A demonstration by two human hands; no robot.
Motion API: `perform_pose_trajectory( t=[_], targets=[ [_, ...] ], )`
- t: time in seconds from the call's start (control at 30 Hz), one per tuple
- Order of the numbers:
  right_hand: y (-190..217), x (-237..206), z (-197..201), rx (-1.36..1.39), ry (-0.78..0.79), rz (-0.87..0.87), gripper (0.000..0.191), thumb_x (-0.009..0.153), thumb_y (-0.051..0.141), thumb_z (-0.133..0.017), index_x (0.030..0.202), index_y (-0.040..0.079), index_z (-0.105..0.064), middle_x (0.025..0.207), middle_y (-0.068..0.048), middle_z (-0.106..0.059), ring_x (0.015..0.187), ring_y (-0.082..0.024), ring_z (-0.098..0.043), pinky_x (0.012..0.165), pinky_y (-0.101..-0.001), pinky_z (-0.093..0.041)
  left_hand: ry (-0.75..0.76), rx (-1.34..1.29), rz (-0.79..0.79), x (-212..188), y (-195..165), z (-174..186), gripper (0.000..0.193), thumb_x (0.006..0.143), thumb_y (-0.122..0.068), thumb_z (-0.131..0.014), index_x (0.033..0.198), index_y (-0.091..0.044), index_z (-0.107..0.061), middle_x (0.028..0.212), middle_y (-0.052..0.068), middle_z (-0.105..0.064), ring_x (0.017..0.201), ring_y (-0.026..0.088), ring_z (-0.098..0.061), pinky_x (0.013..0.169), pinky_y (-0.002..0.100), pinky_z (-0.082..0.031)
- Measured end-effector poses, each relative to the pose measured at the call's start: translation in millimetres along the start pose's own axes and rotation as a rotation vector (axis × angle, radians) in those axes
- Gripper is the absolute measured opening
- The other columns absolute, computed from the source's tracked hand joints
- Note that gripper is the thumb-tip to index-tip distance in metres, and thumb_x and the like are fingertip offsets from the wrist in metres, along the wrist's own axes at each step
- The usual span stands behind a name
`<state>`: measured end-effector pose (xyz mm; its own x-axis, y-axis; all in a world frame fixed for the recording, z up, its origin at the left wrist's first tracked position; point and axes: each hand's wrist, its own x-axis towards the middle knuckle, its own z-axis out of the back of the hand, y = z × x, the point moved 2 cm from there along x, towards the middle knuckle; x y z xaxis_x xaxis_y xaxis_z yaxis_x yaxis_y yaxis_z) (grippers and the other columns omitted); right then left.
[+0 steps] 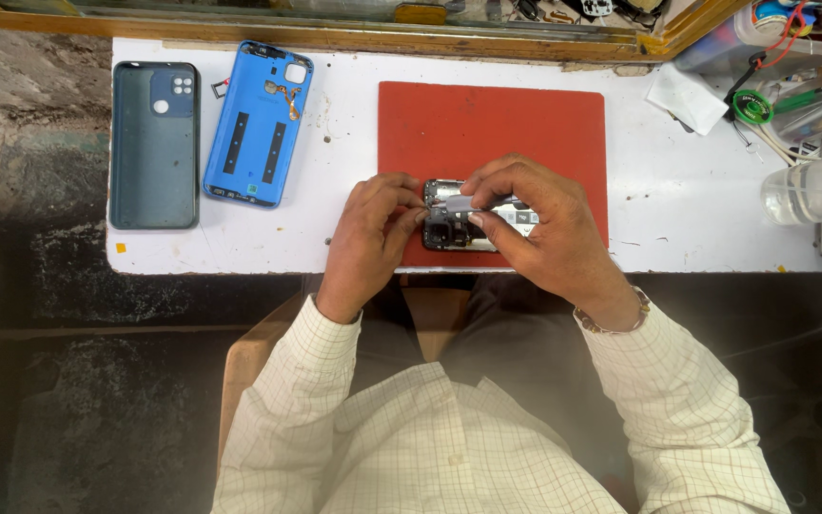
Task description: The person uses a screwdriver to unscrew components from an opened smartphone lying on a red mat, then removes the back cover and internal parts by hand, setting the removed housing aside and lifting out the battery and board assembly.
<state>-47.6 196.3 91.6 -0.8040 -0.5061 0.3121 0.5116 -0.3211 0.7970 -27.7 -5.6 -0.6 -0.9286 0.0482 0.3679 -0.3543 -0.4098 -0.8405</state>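
Plainly mid-work on an opened phone (pixel 459 228), back off, lying on the red mat (pixel 487 124) at the mat's near edge, close to the near edge of the white bench (pixel 240 243). Long axis set left to right, along that near edge; camera end toward the left, the other end hidden under the right hand (pixel 544 228). Inner face up.

Left hand (pixel 368 233) curled at the phone's left end, fingertips clamped on it, steadying. Right hand draped over the middle and right part, thumb and forefinger pinched on a slim grey strip (pixel 459 203) laid across the top of the phone; whether tool or part, too small to tell.

By the look of it, a fine step on the internals near the camera end. Calls next for a steady hold from the left and small, light pressure from the right, with no sliding toward the mat's edge.

Toward the far left corner of the bench: a blue back cover (pixel 259 124), inner side up, and beside it a dark case (pixel 154 143), well apart from both hands. At the right edge, a clear bottle (pixel 811 190) on its side.
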Motion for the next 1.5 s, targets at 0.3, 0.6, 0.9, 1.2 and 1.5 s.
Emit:
perform_pose_trajectory(
  t=[0.3,0.6,0.9,1.2,1.5],
  targets=[
    [-0.2,0.7,-0.8,-0.004,0.005,-0.006,0.022,0.089,-0.01,-0.072,0.104,0.003,-0.062,0.113,-0.009,-0.071,0.107,-0.019,-0.072,0.09,-0.0306,-0.059,-0.005,0.002,-0.035,0.4,-1.6,1.2,0.017,0.09,-0.006,-0.076,0.106,-0.007,-0.071,0.12,0.009,-0.069,0.108,0.029,-0.064,0.093,0.039,-0.053],
    [-20.2,13.3,0.4,-0.115,-0.074,-0.052,0.023,0.093,-0.005,-0.073,0.111,0.001,-0.06,0.109,-0.009,-0.07,0.102,-0.019,-0.072,0.089,-0.0314,-0.059,-0.006,0.068,-0.037,0.1,-5.6,0.8,0.027,0.084,-0.012,-0.081,0.107,-0.002,-0.072,0.126,0.014,-0.065,0.116,0.034,-0.061,0.099,0.043,-0.05],
    [-29.5,19.9,-4.8,-0.147,-0.054,-0.066,0.022,0.093,-0.002,-0.073,0.11,0.001,-0.059,0.105,-0.009,-0.07,0.098,-0.02,-0.074,0.085,-0.0317,-0.059,0.008,0.071,-0.017,-0.5,-1.9,-0.7,0.027,0.083,-0.013,-0.082,0.106,-0.004,-0.073,0.127,0.012,-0.067,0.115,0.033,-0.061,0.099,0.041,-0.05],
    [-10.9,43.2,-5.1,-0.336,0.065,0.002,0.024,0.093,0.006,-0.075,0.109,-0.001,-0.058,0.103,-0.016,-0.069,0.087,-0.028,-0.073,0.071,-0.0381,-0.058,0.024,0.111,-0.031,1.6,-2.7,-0.1,0.031,0.084,-0.013,-0.081,0.112,-0.002,-0.074,0.124,0.011,-0.07,0.111,0.033,-0.061,0.099,0.041,-0.049],
    [4.2,69.7,-20.6,-0.421,0.163,0.17,0.015,0.09,0.005,-0.068,0.101,0.003,-0.058,0.088,-0.015,-0.067,0.076,-0.033,-0.067,0.063,-0.0428,-0.052,0.028,0.089,-0.018,3.4,-2.8,-0.1,0.031,0.083,-0.012,-0.08,0.111,-0.003,-0.076,0.117,0.007,-0.075,0.103,0.031,-0.062,0.093,0.039,-0.051]
  ],
)
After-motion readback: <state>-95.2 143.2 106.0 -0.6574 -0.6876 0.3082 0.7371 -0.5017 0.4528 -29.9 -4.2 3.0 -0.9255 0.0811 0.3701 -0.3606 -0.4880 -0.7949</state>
